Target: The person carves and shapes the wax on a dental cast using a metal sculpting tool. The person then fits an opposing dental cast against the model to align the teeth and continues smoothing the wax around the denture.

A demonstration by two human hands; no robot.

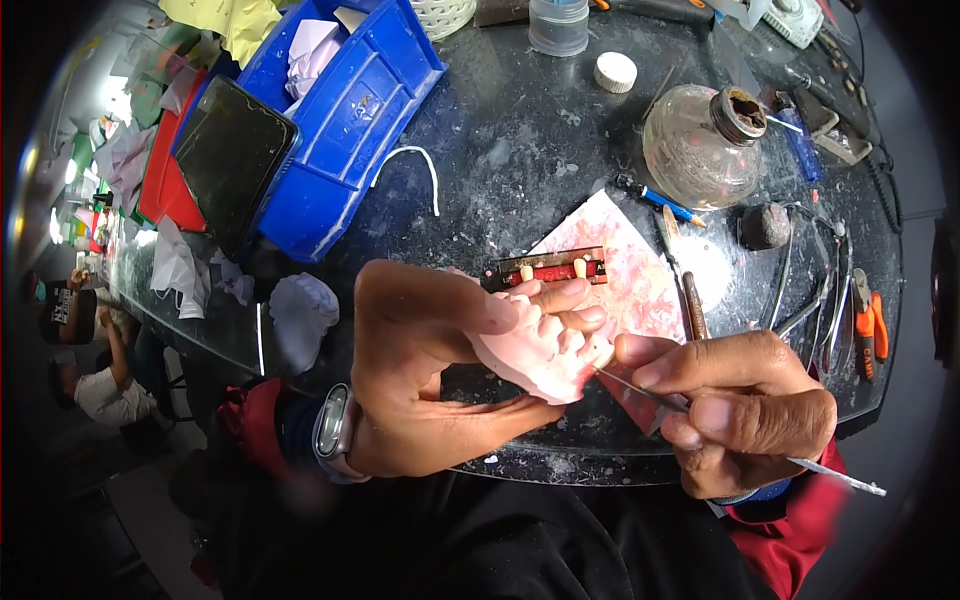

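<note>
My left hand [400, 365] grips a pale pink dental cast [525, 355] with a row of teeth, thumb on top and fingers curled behind and below it. Red wax-like material shows at the cast's right end. My right hand [750, 410] pinches a thin metal dental carver [645, 393], whose tip meets or nearly meets that end; its back end sticks out past the palm. Just beyond the cast lies a dark red strip [553, 270] bearing two separate teeth. Under it spreads a pink-stained paper sheet [640, 270].
A blue bin [345, 150] and a black tray [235, 150] stand at left, near another white cast [302, 320]. A glass jar [690, 160], blue pencil [670, 203], brown-handled knife [692, 305] and orange-handled pliers [868, 325] lie to the right. People sit far left.
</note>
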